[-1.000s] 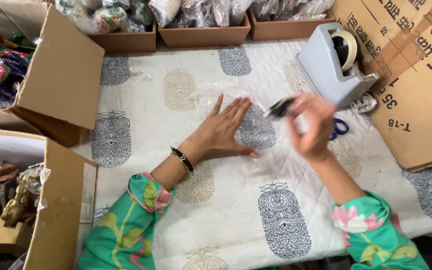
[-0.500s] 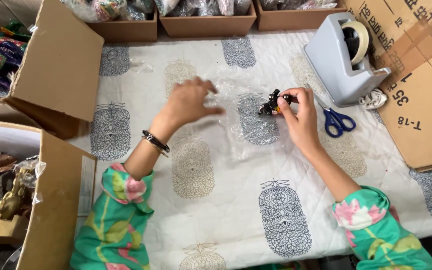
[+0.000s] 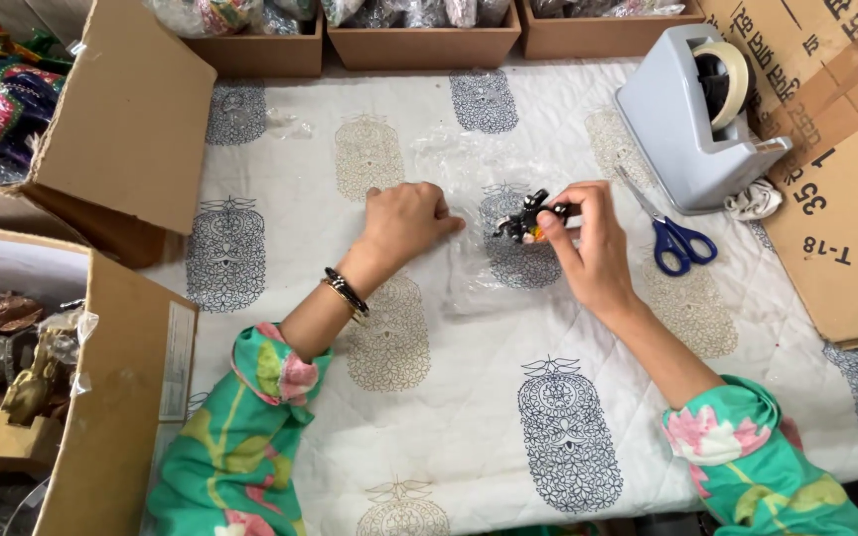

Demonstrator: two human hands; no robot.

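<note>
The left hand, flat and spread 1 second ago, now pinches the clear plastic bag on the table; the right hand brings a small dark figurine, perhaps to the bag's mouth.

Small dark figurine, orange and white specks on it, pinched at one end in my right hand, lying sideways just above the tabletop. Clear plastic bag lies flat and crinkled under it, one edge under my left hand.
</note>
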